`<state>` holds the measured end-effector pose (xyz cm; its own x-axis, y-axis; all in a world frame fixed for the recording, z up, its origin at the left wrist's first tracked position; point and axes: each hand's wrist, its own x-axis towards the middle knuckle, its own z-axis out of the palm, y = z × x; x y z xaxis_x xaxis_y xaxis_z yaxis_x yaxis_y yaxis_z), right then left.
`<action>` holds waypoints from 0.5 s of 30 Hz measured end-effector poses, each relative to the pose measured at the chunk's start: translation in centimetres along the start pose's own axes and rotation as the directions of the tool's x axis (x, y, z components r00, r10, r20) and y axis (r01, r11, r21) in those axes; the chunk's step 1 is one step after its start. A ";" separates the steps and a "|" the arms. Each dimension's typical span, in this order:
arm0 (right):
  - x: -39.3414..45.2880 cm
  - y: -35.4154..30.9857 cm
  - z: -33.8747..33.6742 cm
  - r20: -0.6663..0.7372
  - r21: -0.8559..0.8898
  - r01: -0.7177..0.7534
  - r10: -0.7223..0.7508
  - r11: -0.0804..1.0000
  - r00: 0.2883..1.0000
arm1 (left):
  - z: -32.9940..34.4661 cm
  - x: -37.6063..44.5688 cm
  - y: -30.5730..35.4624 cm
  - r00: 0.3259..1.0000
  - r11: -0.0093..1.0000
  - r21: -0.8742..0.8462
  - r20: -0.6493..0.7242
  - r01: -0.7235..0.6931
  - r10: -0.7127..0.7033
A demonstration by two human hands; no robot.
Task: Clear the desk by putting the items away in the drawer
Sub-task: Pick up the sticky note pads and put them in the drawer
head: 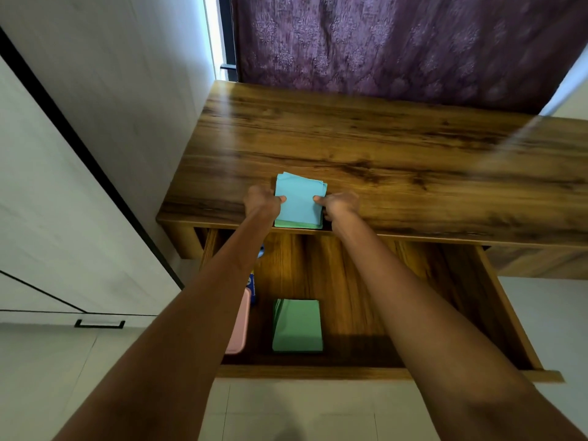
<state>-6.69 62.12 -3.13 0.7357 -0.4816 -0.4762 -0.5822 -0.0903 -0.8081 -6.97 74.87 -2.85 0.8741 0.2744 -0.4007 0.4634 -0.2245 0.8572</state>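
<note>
1. Both arms stretched fwd over the open drawer to the front edge of the wooden tabletop.
2. Left hand on the left side of a stack of paper sheets; thumb lies on the top blue sheet, rest of the fingers curled at the stack's edge. Grip clamped on the stack.
3. Right hand mirrors it on the right side, thumb on top, fingers wrapped at the edge. Grip clamped on the stack too.
4. Stack: light blue on top, a green layer showing at the near edge. It sits at the tabletop's front edge, near end about level w/ that edge, directly above the drawer. Far corners a bit fanned, sheets not squared up.
5. Drawer pulled well out below the tabletop, wood-lined inside.
6. In the drawer: a green paper stack lying flat near the front, left of centre.
7. Just left of it, a pink container, mostly hidden by the left forearm.
8. Behind the pink one, bits of a blue item peek out beside the forearm; can't tell what it is.
9. Behind the tabletop: purple patterned curtain. White cabinet w/ a black handle to the left.
</note>
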 end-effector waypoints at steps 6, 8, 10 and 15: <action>-1.5 2.2 -1.9 0.054 0.026 0.005 -0.006 1.000 0.999 | -1.1 -2.7 -1.1 1.000 1.000 -0.006 0.026 0.016 -0.016; -2.5 2.9 -3.0 0.083 0.048 0.013 -0.017 0.999 0.996 | -1.5 -4.0 -1.7 0.998 0.999 -0.022 0.039 0.045 -0.045; -3.5 3.7 -3.8 0.118 0.073 0.010 -0.019 0.997 0.993 | -1.7 -5.3 -2.5 0.996 0.998 0.006 0.061 0.066 -0.066; -5.3 7.3 -4.6 0.151 -0.041 -0.054 0.060 0.998 0.987 | -2.3 -8.1 -5.3 0.985 0.975 0.204 0.128 0.090 -0.117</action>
<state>-16.38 60.01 -4.90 0.7434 -0.3487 -0.5708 -0.6350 -0.0999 -0.7661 -16.85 76.01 -3.44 0.8250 0.1771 -0.5366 0.5599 -0.3848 0.7338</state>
